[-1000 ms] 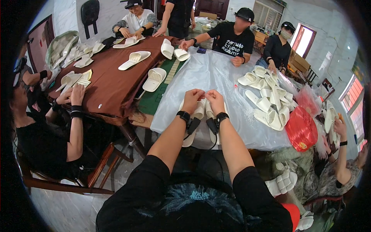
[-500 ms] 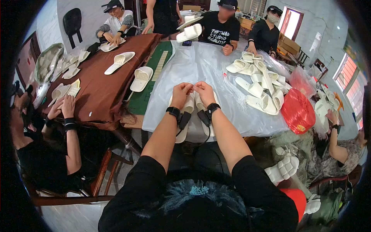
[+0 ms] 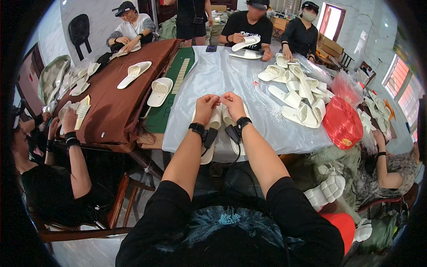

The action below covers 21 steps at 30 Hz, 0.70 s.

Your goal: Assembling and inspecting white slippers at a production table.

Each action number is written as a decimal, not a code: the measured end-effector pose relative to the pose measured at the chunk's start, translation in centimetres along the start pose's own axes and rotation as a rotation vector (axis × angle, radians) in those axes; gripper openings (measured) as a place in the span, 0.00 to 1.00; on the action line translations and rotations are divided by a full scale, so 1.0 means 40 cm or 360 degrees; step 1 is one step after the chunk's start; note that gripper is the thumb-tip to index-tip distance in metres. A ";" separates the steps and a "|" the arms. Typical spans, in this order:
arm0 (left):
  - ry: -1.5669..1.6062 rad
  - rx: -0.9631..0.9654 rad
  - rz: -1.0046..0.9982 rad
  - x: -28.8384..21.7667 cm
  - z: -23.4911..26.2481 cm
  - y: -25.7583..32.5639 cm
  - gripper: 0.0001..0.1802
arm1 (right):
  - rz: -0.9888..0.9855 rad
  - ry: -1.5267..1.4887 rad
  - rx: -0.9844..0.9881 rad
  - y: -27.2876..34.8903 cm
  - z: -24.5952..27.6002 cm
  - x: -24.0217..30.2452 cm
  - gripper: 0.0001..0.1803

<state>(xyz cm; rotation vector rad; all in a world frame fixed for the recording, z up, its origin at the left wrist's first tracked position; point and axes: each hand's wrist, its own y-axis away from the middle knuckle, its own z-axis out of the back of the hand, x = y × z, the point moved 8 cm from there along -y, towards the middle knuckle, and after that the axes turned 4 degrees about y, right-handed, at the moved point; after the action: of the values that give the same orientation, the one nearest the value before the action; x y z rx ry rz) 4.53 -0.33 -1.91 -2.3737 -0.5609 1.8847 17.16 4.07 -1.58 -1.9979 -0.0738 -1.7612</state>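
Note:
A pair of white open-toed slippers lies side by side in front of me, the left slipper (image 3: 215, 122) and the right slipper (image 3: 227, 116) partly covered by my forearms and wrist straps. Above their straps, my left hand (image 3: 206, 109) and my right hand (image 3: 233, 106) almost meet at the fingertips. Both have thumb and fingers pinched. Whatever sits between those fingertips is too small to make out. Under the slippers a clear plastic sheet (image 3: 187, 131) covers the table.
Loose white slippers (image 3: 302, 95) pile up at the right, beside a red plastic bundle (image 3: 341, 122). Left of me, a single slipper (image 3: 159, 92) rests on a green mat near a brown-covered table (image 3: 111, 107). Several co-workers handle slippers around the tables; one across holds a slipper (image 3: 246, 43).
My hands stay pinched over the pair, with barely any shift. Across the table, a co-worker's slippers have come lower and to the right. The co-worker at left has raised a hand over a slipper.

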 end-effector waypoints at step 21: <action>0.0019 -0.0016 -0.0005 -0.003 0.007 0.005 0.05 | 0.0081 0.0179 0.0015 -0.001 -0.016 0.004 0.01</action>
<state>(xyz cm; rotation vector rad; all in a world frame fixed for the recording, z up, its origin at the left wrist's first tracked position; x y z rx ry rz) 4.30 -0.62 -1.93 -2.3869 -0.5748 1.8700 16.60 3.81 -1.39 -1.8736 0.0054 -1.8330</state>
